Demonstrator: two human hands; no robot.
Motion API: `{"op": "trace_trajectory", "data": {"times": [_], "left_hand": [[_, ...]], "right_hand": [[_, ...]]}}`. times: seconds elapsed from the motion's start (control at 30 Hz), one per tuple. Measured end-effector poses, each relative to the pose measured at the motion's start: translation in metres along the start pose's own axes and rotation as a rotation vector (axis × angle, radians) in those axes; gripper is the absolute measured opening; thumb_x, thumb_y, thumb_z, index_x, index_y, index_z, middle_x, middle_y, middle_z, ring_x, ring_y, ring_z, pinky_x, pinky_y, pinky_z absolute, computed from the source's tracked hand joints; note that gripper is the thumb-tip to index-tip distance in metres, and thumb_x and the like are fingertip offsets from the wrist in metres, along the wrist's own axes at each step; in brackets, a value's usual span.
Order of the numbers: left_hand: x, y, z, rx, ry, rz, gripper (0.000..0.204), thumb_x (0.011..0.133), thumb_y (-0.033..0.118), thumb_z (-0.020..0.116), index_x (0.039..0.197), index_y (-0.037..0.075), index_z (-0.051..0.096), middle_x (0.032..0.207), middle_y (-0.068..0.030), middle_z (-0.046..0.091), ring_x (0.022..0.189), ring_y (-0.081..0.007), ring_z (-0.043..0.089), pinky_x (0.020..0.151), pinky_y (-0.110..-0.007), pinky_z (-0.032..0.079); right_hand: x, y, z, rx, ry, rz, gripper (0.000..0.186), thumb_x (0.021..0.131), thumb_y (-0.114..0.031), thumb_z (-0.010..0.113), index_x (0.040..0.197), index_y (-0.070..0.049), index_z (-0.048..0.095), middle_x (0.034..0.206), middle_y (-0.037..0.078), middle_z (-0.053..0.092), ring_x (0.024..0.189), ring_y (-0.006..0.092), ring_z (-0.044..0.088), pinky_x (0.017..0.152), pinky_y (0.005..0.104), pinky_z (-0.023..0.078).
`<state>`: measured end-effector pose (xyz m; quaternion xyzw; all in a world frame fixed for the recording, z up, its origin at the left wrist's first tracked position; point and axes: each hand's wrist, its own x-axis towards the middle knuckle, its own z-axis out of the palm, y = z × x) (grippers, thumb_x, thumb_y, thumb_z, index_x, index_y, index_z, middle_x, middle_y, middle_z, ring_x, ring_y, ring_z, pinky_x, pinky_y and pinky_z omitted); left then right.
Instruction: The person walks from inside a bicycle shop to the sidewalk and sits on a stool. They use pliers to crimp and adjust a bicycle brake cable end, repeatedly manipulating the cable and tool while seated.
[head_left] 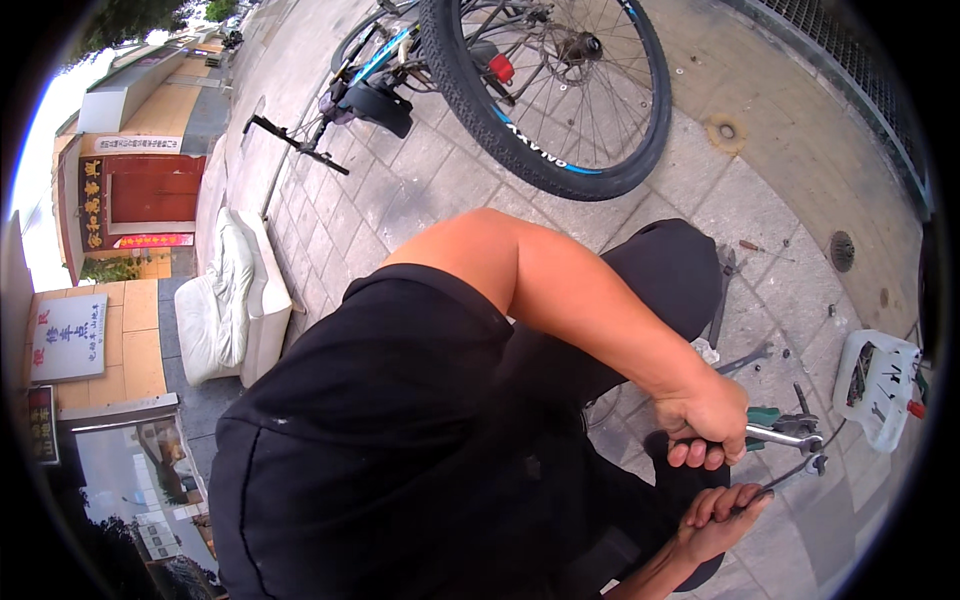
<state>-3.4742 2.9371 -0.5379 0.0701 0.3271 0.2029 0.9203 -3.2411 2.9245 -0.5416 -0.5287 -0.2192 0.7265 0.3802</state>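
Note:
My left hand (703, 420) is closed round the near end of a silver wrench (775, 436), whose head points right. Below it, the fingers of my right hand (722, 515) are bent round a thin dark rod (785, 480). A small silver end piece (817, 465) sits at the rod's far end, close under the wrench head. Whether the two touch I cannot tell. Green-handled pliers (764, 414) lie on the paving just beyond my left hand. Another wrench (748, 358) lies near my left forearm.
A white plastic container (878, 385) with small metal parts stands at the right. Near my dark-clad knee (670, 270) lie a screwdriver (764, 249) and scattered small parts. A bicycle (545, 95) is at the top, its wheel toward me. A pale sofa (240, 290) stands at the left.

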Motion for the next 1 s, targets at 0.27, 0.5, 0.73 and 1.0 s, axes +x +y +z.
{"op": "trace_trajectory", "data": {"times": [0.27,0.5,0.73,1.0], "left_hand": [[0.008,0.006,0.003,0.016,0.026,0.021,0.015,0.099,0.007,0.058,0.087,0.001,0.053,0.075,-0.0035,0.050,0.056,-0.0123,0.044,0.051,-0.034,0.040],[0.010,0.002,0.007,-0.023,0.062,0.038,0.015,0.099,0.008,0.058,0.086,0.004,0.052,0.074,-0.0029,0.049,0.056,-0.0129,0.044,0.051,-0.034,0.040],[0.031,0.003,-0.044,-0.077,-0.143,0.107,0.015,0.105,0.017,0.057,0.093,0.009,0.052,0.077,0.0012,0.050,0.059,-0.0105,0.042,0.055,-0.032,0.040],[-0.027,-0.045,-0.025,-0.048,-0.069,0.167,0.019,0.102,0.025,0.068,0.109,0.009,0.061,0.083,-0.0013,0.055,0.064,-0.0133,0.048,0.058,-0.034,0.043]], "right_hand": [[0.009,-0.006,0.012,-0.002,0.025,-0.017,0.044,0.113,-0.048,0.038,0.086,-0.013,0.041,0.054,-0.004,0.026,0.033,0.0082,0.021,0.030,0.0224,0.020],[0.019,-0.001,0.001,0.037,-0.031,-0.034,0.043,0.113,-0.047,0.038,0.087,-0.012,0.040,0.055,-0.005,0.025,0.034,0.0074,0.023,0.030,0.0227,0.021],[0.063,0.007,-0.011,-0.026,-0.280,0.024,0.043,0.112,-0.049,0.042,0.087,-0.014,0.046,0.057,-0.004,0.033,0.036,0.0079,0.032,0.031,0.0243,0.028],[-0.017,-0.007,-0.029,-0.215,-0.322,0.048,0.035,0.107,-0.041,0.058,0.099,-0.007,0.053,0.060,0.001,0.040,0.041,0.0147,0.043,0.034,0.0292,0.035]]}}
